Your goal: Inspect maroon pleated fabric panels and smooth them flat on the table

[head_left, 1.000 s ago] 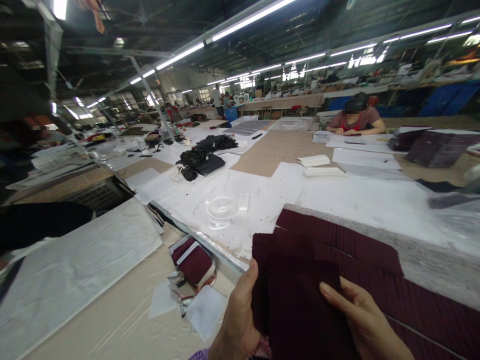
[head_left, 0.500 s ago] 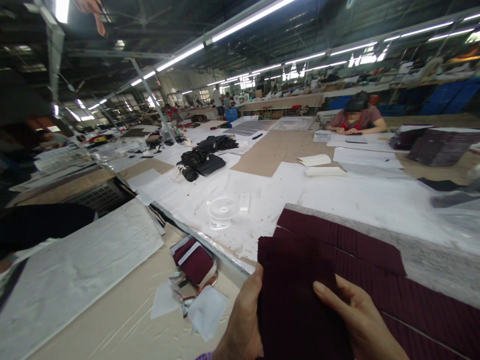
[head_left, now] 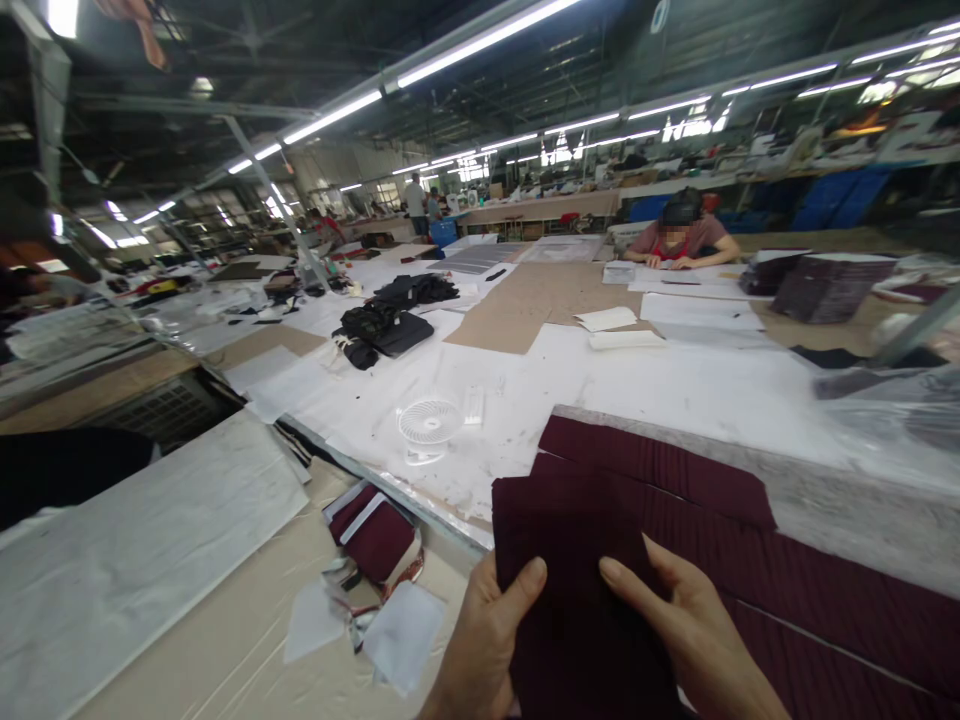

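Both of my hands hold a dark maroon fabric piece [head_left: 570, 540] upright at the bottom centre of the head view. My left hand [head_left: 487, 640] grips its left edge, thumb pressed on the front. My right hand [head_left: 682, 630] grips its right side, thumb and fingers lying on the cloth. Behind it, more maroon ribbed fabric pieces [head_left: 675, 490] lie flat on a grey felt pad [head_left: 847, 500].
A small white fan [head_left: 429, 424] lies on the white paper-covered table [head_left: 675, 390]. A folded maroon bundle [head_left: 375, 530] and white scraps [head_left: 401, 630] sit lower left. Black garments [head_left: 382, 325] lie farther back. A person [head_left: 679, 240] works at the far side beside dark stacks [head_left: 825, 285].
My left thumb has slid from the cloth's edge onto its front, and my right hand has moved left toward it. The view has shifted slightly, so the table appears further left.
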Demonstrator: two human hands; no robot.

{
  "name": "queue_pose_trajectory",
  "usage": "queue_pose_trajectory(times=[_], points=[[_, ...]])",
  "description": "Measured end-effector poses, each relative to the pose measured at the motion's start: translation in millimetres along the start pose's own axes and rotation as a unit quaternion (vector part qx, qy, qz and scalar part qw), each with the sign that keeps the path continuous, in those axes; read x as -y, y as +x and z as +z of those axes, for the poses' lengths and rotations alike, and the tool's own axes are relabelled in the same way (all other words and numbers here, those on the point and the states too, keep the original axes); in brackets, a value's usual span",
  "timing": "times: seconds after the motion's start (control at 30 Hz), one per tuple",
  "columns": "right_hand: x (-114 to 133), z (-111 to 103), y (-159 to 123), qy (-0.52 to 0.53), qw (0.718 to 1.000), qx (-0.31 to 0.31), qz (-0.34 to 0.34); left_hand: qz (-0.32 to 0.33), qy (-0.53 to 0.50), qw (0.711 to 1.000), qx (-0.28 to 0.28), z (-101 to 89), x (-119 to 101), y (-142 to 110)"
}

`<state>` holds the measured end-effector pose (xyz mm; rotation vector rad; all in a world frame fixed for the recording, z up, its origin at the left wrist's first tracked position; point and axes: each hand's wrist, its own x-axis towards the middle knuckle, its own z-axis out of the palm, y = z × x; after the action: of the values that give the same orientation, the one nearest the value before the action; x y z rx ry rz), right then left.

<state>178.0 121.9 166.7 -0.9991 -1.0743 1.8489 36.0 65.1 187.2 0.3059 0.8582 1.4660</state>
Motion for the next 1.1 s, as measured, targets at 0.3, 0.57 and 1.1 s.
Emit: queue_pose_trajectory(times=[0.3,0.57,1.1], points=[[9,-10,5,-0.111,0.983,-0.066,-0.131,-0.016,0.04,0.999,0.024,-5.8,-7,0],[17,-16,5,-0.097,0.991,0.003,-0.089,-0.022,0.045,0.997,0.059,-12.8,-12,-2],[-6,-8,8,-0.021,0.999,-0.009,0.034,0.024,-0.093,0.995,0.035,-3.9,-15,7]])
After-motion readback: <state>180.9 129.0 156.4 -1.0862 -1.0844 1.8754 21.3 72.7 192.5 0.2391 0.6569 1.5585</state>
